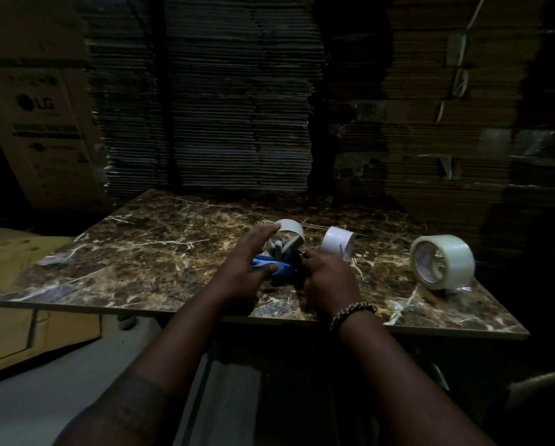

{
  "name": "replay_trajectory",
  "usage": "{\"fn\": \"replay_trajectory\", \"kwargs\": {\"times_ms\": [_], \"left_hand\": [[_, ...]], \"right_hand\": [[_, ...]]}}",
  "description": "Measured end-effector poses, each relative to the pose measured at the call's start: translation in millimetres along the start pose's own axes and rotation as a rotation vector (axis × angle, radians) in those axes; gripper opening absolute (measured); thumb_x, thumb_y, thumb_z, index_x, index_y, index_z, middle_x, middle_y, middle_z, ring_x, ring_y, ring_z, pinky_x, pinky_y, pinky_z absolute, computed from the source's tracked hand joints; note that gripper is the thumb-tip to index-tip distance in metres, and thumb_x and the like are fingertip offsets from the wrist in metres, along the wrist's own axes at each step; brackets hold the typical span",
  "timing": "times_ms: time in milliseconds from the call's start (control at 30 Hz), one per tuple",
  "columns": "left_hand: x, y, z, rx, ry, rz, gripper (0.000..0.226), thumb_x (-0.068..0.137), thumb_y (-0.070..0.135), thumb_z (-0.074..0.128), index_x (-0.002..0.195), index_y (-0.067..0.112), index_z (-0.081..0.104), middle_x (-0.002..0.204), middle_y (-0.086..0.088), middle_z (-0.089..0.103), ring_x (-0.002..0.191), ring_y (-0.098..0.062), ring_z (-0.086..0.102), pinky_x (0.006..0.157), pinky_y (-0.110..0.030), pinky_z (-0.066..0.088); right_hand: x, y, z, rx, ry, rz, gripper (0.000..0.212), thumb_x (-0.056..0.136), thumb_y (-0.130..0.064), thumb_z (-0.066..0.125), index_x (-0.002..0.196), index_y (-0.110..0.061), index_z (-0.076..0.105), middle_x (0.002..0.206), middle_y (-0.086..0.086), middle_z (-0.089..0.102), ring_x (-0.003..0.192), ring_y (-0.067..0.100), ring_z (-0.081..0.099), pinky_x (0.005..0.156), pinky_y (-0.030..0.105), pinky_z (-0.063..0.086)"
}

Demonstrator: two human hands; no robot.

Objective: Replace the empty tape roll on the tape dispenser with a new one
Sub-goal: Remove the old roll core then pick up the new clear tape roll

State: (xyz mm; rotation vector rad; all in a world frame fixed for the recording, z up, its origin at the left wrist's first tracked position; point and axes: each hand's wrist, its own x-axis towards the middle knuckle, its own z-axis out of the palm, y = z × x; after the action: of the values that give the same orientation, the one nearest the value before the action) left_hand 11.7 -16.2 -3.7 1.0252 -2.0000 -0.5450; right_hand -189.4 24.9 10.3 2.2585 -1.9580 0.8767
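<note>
Tape dispenser point(277, 268) with a blue handle lies on a dark marbled surface point(141, 252). The left grip point(247, 262) holds it, fingers curved over the white roll point(290, 228) mounted on it, thumb on the handle. The right grip point(329, 278) curls at the dispenser's right end; whether it clasps anything cannot be told. Just beyond the right grip lies a loose white core point(337, 244); well to its right stands a clear tape roll point(443, 262).

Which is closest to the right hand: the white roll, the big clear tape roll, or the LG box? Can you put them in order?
From the right hand, in the head view:
1. white roll, just behind the hand.
2. clear tape roll, off to the right on the table.
3. LG box, far back on the left.
</note>
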Motion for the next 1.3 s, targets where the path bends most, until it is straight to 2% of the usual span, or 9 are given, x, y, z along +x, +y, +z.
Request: {"fn": "replay_trajectory", "kwargs": {"times_ms": [233,367,533,600,800,900,1067,1167,1300], "left_hand": [[0,3,2,0.021,0.004,-0.038,0.084,0.096,0.014,0.073,0.155,0.056,0.032,0.160,-0.001,0.031,0.143,-0.017,0.039,0.118,-0.044,0.043],[-1,3,6,0.053,0.059,-0.036,0.090,0.093,0.021,0.078,0.155,0.060,0.025,0.161,-0.003,0.033,0.142,-0.024,0.045,0.112,-0.054,0.048],[-4,10,11,0.173,0.143,0.027,0.092,0.087,0.034,0.081,0.160,0.042,0.025,0.164,-0.003,0.031,0.143,-0.015,0.036,0.112,-0.048,0.044],[-3,12,16,0.305,0.167,0.112,0.090,0.083,0.051,0.075,0.160,0.033,0.032,0.164,-0.006,0.031,0.147,-0.020,0.032,0.116,-0.047,0.036],[17,30,39,0.567,0.163,0.224,0.094,0.081,0.067,0.062,0.162,0.039,0.023,0.171,-0.005,0.020,0.160,-0.032,0.010,0.125,-0.057,0.015],[32,38,50,0.649,0.182,0.299,0.091,0.081,0.064,0.066,0.160,0.035,0.033,0.170,-0.006,0.027,0.160,-0.034,0.013,0.126,-0.055,0.015],[50,42,66,0.817,0.216,0.393,0.073,0.083,0.059,0.067,0.149,0.029,0.054,0.165,-0.005,0.041,0.157,-0.038,0.026,0.124,-0.059,0.020],[51,44,69,0.870,0.224,0.379,0.067,0.087,0.056,0.067,0.146,0.027,0.057,0.164,-0.005,0.043,0.158,-0.038,0.025,0.123,-0.064,0.020],[47,45,72,0.943,0.243,0.395,0.075,0.089,0.066,0.064,0.150,0.023,0.053,0.165,-0.008,0.042,0.160,-0.039,0.021,0.125,-0.067,0.013]], "right_hand": [[-2,3,4,0.055,0.059,0.022,0.016,0.090,-0.023,0.068,0.100,-0.021,0.080,0.087,0.000,0.075,0.078,0.022,0.069,0.062,0.028,0.049],[-6,3,0,0.157,0.218,0.044,0.018,0.093,-0.024,0.063,0.096,-0.022,0.081,0.085,-0.001,0.077,0.075,0.019,0.068,0.062,0.029,0.046],[-5,15,1,0.198,0.513,0.071,0.013,0.088,-0.014,0.068,0.099,-0.014,0.074,0.098,0.007,0.069,0.093,0.030,0.062,0.081,0.038,0.050],[-5,19,0,0.171,0.537,0.132,0.032,0.082,-0.021,0.076,0.114,-0.017,0.070,0.113,0.008,0.060,0.105,0.032,0.055,0.089,0.044,0.051],[3,35,-14,0.135,0.223,0.365,0.094,0.071,-0.038,0.085,0.151,-0.031,0.038,0.158,0.009,0.031,0.145,0.034,0.030,0.115,0.057,0.037],[12,45,-17,0.318,0.048,0.429,0.115,0.065,-0.030,0.091,0.158,-0.034,0.023,0.157,0.009,0.035,0.143,0.033,0.040,0.114,0.054,0.043],[28,55,-20,0.422,0.035,0.402,0.092,0.070,-0.011,0.077,0.151,-0.025,0.036,0.145,0.013,0.056,0.129,0.033,0.059,0.101,0.046,0.056],[41,61,-23,0.425,0.042,0.385,0.092,0.076,-0.007,0.073,0.157,-0.026,0.034,0.154,0.015,0.041,0.137,0.033,0.050,0.104,0.032,0.044],[64,67,-20,0.285,0.013,0.371,0.090,0.087,-0.031,0.076,0.161,-0.036,0.026,0.152,0.014,0.032,0.133,0.035,0.050,0.105,0.036,0.047]]}}
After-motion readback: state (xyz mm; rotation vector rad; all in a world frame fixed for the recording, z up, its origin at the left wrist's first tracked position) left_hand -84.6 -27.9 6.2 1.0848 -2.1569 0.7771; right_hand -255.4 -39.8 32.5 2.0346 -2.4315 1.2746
